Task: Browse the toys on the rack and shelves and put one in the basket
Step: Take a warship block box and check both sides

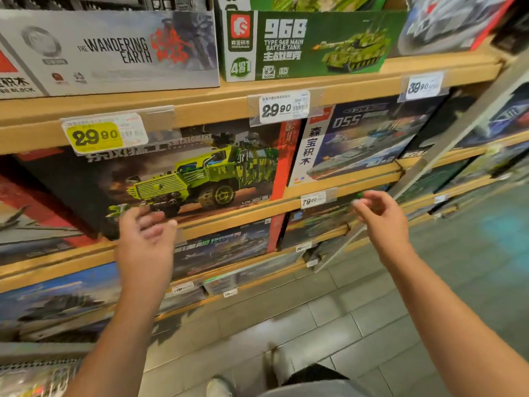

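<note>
A large dark box picturing a green armoured truck [183, 179] stands on a wooden shelf [234, 213] in front of me. My left hand [146, 239] is raised before the box's lower left corner, fingers loosely bent, holding nothing. My right hand [380, 216] hovers to the right, in front of the shelf edge below a blue warship box [360, 144], fingers relaxed and empty. A green tank box [312, 44] sits on the shelf above. No basket is in view.
Several wooden shelves hold more block-set boxes, with price tags [283, 108] clipped to their edges. A grey "Wandering Earth" box [120, 53] is at upper left. A metal post [458, 138] slants at right. Grey floor tiles [329, 325] lie below, with my shoe [219, 386].
</note>
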